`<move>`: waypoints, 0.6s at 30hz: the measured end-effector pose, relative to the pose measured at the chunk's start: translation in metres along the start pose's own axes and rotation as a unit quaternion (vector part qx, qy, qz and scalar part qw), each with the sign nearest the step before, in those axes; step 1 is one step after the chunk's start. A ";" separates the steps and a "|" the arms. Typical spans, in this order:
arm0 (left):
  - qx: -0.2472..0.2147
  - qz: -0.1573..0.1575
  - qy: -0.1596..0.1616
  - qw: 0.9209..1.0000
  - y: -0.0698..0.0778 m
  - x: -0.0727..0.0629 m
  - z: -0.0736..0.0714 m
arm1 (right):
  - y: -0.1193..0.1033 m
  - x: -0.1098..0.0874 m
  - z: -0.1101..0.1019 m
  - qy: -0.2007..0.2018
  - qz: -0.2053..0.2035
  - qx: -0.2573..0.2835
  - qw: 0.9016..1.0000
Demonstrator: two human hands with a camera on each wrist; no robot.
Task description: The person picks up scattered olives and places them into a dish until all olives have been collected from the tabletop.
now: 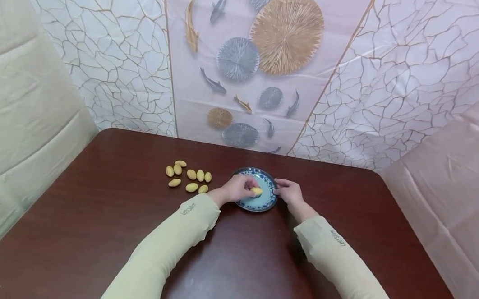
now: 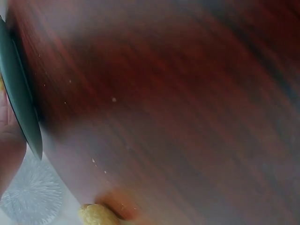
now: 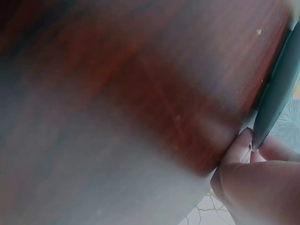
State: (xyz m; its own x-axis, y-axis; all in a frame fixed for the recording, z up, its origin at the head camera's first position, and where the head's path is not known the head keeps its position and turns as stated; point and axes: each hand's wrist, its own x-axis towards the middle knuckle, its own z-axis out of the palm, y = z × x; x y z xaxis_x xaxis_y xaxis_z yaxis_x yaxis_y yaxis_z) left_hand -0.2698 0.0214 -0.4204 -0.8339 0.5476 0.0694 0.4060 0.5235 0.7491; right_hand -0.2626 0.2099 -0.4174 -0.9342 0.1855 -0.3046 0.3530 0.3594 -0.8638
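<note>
A round plate (image 1: 256,207) with a blue patterned rim and pale centre sits on the brown table. Over its centre, my left hand (image 1: 239,189) pinches a small yellow oval piece (image 1: 256,191) between thumb and fingers. At the plate's right edge, my right hand (image 1: 289,192) grips the rim; the right wrist view shows thumb and fingers (image 3: 236,150) on both sides of the plate's edge (image 3: 279,89). Only the dark outer side of the plate (image 2: 21,89) shows in the left wrist view, with part of the left hand (image 2: 9,150) behind it.
Several more yellow oval pieces (image 1: 191,187) lie loosely grouped on the table (image 1: 110,215), left of the plate. One wrinkled yellow piece (image 2: 98,215) shows at the bottom of the left wrist view. A patterned curtain (image 1: 197,97) stands behind the table's far edge.
</note>
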 end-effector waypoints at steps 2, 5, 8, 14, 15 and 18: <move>0.008 0.006 0.003 1.000 0.001 0.001 -0.001 | -0.002 0.001 0.000 0.001 -0.001 0.002 1.000; 0.014 0.000 -0.006 1.000 0.002 0.001 -0.002 | -0.004 0.002 0.000 -0.001 0.003 -0.003 1.000; 0.018 -0.004 -0.012 1.000 0.002 0.000 -0.002 | -0.004 0.002 0.000 -0.001 0.007 -0.005 1.000; 0.030 -0.012 -0.011 0.999 0.002 -0.004 -0.007 | -0.003 0.000 0.000 0.001 0.007 -0.005 1.000; 0.025 -0.019 -0.009 0.999 0.002 -0.004 -0.009 | -0.002 0.000 0.000 0.000 0.006 -0.005 1.000; -0.007 -0.031 0.002 0.999 0.003 -0.008 -0.019 | -0.001 -0.001 -0.001 -0.003 0.005 -0.003 1.000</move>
State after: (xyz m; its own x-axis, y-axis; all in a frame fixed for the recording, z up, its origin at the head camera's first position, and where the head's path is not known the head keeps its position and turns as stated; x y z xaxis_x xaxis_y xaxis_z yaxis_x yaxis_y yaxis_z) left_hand -0.2691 0.0063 -0.4058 -0.8592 0.5110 0.0252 0.3480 0.5476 0.7610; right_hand -0.2621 0.2099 -0.4156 -0.9311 0.1840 -0.3149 0.3621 0.3630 -0.8586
